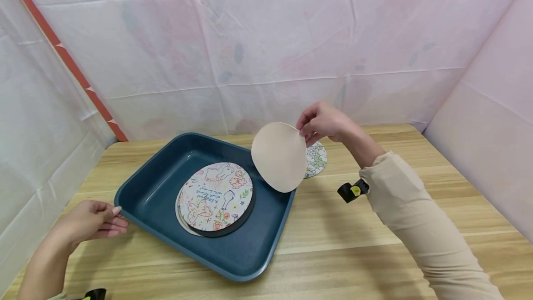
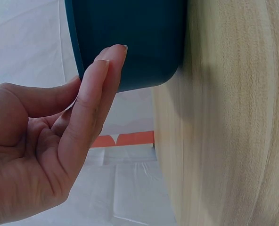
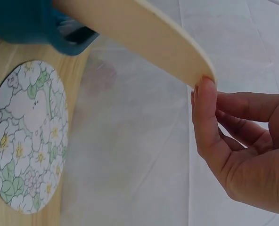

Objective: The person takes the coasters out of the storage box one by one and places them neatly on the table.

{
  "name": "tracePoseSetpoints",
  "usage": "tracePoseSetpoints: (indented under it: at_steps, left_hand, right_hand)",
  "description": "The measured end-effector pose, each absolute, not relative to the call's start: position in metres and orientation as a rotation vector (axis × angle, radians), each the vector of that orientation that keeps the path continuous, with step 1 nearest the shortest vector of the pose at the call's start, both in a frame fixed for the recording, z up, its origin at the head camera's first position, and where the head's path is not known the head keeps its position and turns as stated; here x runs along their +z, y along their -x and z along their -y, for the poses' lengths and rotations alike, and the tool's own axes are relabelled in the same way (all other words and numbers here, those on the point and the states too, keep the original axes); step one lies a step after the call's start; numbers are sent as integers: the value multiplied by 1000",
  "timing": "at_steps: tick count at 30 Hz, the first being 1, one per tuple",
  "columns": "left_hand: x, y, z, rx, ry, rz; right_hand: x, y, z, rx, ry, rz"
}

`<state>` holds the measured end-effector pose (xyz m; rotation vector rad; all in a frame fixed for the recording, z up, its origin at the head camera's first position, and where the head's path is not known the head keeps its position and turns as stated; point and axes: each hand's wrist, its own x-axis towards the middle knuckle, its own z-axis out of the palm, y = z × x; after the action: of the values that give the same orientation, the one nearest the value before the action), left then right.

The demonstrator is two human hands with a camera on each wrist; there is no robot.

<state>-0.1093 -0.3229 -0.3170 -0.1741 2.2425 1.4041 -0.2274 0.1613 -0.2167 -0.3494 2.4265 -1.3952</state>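
My right hand (image 1: 322, 121) pinches the edge of a plain beige round mat (image 1: 278, 156), held tilted over the right rim of a dark blue basin (image 1: 154, 184). In the right wrist view that mat (image 3: 144, 37) hangs from thumb and fingertips. With thumb on the rim and fingers against the outer wall, my left hand (image 1: 89, 221) grips the basin's left corner, seen closer in the left wrist view (image 2: 50, 136). Inside the basin lies a small stack of round mats, topped by one with colourful drawings (image 1: 218, 193). Below the stack's edges, beige and black rims show.
A floral round mat (image 3: 31, 136) lies on the wooden table (image 1: 354, 244) just right of the basin, partly hidden in the head view. Pale patterned sheets (image 1: 270, 50) hang behind and at both sides. An orange strip (image 1: 62, 52) runs down the left corner.
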Motion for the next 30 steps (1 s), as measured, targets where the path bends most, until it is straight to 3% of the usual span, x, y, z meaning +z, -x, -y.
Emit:
tracePoseSetpoints:
  at_steps: [30]
  left_hand:
    - [-316, 110, 323, 1395, 184, -2251]
  right_hand:
    - [-204, 232, -215, -1805, 215, -2109]
